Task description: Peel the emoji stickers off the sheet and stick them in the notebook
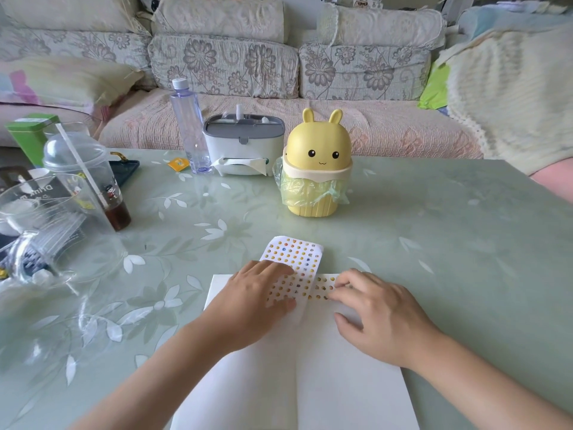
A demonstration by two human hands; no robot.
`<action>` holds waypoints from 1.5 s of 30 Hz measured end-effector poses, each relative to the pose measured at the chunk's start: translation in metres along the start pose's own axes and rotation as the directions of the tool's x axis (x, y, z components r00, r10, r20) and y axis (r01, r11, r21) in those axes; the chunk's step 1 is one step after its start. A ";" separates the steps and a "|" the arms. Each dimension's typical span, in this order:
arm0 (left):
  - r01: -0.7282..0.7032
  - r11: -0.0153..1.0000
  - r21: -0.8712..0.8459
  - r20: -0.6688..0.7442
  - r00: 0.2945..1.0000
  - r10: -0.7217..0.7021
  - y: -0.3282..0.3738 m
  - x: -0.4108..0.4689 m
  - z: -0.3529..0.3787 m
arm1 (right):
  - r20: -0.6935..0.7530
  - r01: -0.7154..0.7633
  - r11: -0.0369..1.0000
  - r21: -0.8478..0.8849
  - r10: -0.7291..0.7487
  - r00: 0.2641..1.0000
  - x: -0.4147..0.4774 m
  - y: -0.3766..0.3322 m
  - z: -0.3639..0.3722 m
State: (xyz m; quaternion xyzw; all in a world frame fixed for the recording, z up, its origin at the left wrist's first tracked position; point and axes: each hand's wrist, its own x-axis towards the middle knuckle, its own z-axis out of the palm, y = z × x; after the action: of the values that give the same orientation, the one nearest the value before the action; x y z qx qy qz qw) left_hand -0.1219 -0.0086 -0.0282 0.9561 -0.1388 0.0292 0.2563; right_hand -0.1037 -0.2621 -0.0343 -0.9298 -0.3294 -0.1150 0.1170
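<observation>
The bench [434, 243] carries your open notebook [341, 386], spine running away from you. Beyond it a yellow rabbit bin [316, 162] holds a green bag liner [297, 187]; contents hidden. The sticker sheet [294, 259] lies lengthwise away from you, far end past the notebook's top edge. Your left hand [254, 296] presses it, fingers relaxed. Your right hand [381, 311] rests bent fingertips on the right page; I cannot tell whether it grips anything.

Notebook [341, 383]: matt white paper. Sticker sheet [294, 259]: glossy paper. Counter [434, 243]: glossy, smooth leaf-patterned cover. Bin [319, 156]: smooth yellow plastic. Bottle [189, 125]: clear plastic.
</observation>
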 end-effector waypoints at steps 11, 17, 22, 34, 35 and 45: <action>-0.044 0.991 0.126 0.057 0.998 0.037 -0.027 -0.014 -0.026 | 0.187 0.039 0.983 0.180 -0.074 0.980 0.040 -0.035 0.001; -0.041 0.996 0.085 -0.017 0.999 0.043 -0.026 -0.017 -0.013 | 0.085 0.027 0.987 0.158 -0.041 0.996 0.048 -0.045 0.007; 0.074 0.996 -0.059 -0.138 0.987 -0.081 -0.011 -0.019 -0.012 | -0.131 0.060 0.993 0.098 -0.047 0.990 0.049 -0.046 0.020; 0.565 0.098 -0.819 0.442 0.732 -0.518 0.012 -0.023 -0.026 | -0.301 0.150 0.985 0.089 -0.117 0.946 0.050 -0.052 0.014; 0.552 0.087 -0.829 0.438 0.739 -0.512 0.011 -0.023 -0.025 | -0.285 0.139 0.981 0.133 -0.096 0.954 0.049 -0.054 0.012; 0.392 0.271 -0.879 0.248 0.861 -0.444 0.024 -0.024 -0.023 | -0.286 -0.039 0.934 0.354 0.148 0.947 0.054 -0.065 -0.004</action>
State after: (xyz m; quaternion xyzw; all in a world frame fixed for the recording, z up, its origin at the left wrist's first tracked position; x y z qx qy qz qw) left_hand -0.1510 -0.0112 0.0001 0.6583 0.1303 -0.0969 0.7350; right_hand -0.1044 -0.1823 -0.0058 -0.8803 -0.2770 -0.1936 0.3330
